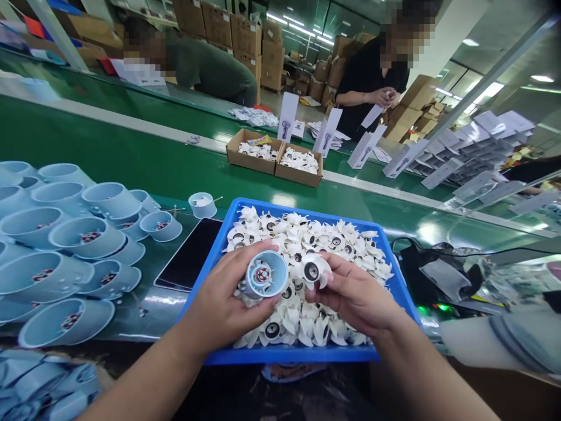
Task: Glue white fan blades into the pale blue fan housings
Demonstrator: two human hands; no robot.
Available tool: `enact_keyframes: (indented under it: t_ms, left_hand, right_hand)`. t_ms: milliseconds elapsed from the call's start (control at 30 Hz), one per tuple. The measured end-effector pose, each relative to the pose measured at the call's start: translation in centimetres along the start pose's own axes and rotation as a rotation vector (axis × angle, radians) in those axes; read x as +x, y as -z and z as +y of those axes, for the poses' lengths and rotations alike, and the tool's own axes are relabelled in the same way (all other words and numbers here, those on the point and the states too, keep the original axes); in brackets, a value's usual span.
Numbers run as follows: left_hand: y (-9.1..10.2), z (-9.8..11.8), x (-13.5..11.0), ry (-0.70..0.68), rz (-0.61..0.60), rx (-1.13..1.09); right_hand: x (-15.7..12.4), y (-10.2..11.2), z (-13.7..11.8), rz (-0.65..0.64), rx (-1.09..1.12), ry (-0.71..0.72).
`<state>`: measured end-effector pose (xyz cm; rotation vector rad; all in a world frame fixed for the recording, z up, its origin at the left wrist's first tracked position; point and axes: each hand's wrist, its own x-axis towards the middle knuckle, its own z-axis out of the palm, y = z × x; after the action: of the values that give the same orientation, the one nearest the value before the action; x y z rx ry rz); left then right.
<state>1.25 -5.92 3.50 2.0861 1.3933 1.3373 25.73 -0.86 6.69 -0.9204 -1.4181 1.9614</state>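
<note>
My left hand (232, 292) is wrapped round a light-blue fan housing (279, 286). Its open end faces me and shows a small motor with copper windings inside. Between the fingers and thumb of my right hand (355, 289) is a white fan impeller (322, 270), its dark round hub turned towards me. The housing and the impeller are a short way apart. Both hands are above a blue tray (302, 355) heaped with white impellers (302, 318) of the same kind.
Light-blue housings (87, 234) are stacked at left, near a dark tablet (186, 254). One small housing (202, 204) holds an impeller. Cardboard boxes (274, 166) of white parts stand behind the tray. White cartons (326, 133) line the green conveyor (175, 155). Two people are across it.
</note>
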Motion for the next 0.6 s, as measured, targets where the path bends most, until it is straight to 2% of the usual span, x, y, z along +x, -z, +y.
enact_keyframes:
  t_ms: [167,233,300,367,433,500,600]
  left_hand:
    - [-0.9,0.8,0.2,-0.119,-0.053,0.202]
    - [-1.1,1.3,0.2,-0.165,-0.060,0.245]
    - [-1.1,1.9,0.4,-0.211,-0.055,0.271]
    - [-1.1,2.6,0.5,-0.246,-0.061,0.288]
    - [-1.1,3.3,0.6,-0.262,-0.086,0.307]
    - [-1.2,4.0,0.7,-0.273,-0.105,0.321]
    - [-1.0,4.9,1.0,-0.302,-0.128,0.314]
  right_hand:
    - [-0.6,-0.4,1.0,-0.011,0.170,-0.014]
    - [-0.9,-0.8,0.7,-0.010,0.143,0.040]
    - [-1.3,-1.5,0.1,0.042,-0.127,0.192]
    - [-1.7,-2.2,-0.5,0.120,-0.580,0.391]
    - [-1.9,-2.8,-0.8,0.177,-0.934,0.503]
    - [-1.9,-3.1,-1.0,0.193,-1.040,0.523]
    - [-2.1,-2.8,-0.8,0.184,-0.970,0.535]
